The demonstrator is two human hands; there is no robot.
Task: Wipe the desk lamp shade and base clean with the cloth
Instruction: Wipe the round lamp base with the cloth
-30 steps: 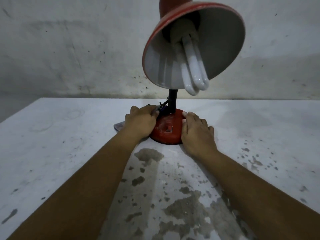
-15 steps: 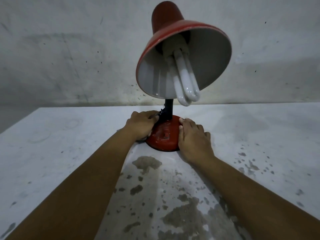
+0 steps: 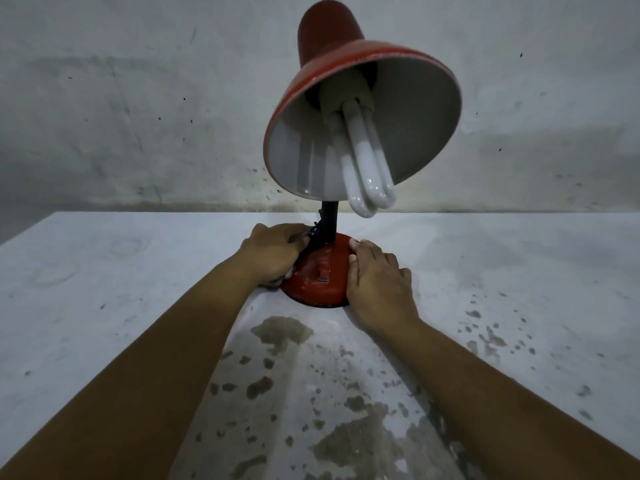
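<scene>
A red desk lamp stands in the middle of the table. Its round red base (image 3: 318, 282) carries a small switch, and a black stem rises from it. The red shade (image 3: 332, 46) tilts toward me, showing a white inside and a white folded-tube bulb (image 3: 367, 174). My left hand (image 3: 273, 252) is closed on a dark cloth (image 3: 313, 237), pressed against the left side of the base by the stem; most of the cloth is hidden under the hand. My right hand (image 3: 375, 282) lies flat against the right side of the base, holding it.
The white table (image 3: 104, 289) has worn, flaked patches (image 3: 280, 330) in front of the lamp and specks at the right. A stained grey wall (image 3: 138, 116) runs close behind the table's far edge. The table's left edge slants away at the far left.
My view has tilted up, so the lamp and hands sit lower in frame and the whole shade shows. The left hand with the cloth has shifted slightly along the base. The right hand keeps its hold.
</scene>
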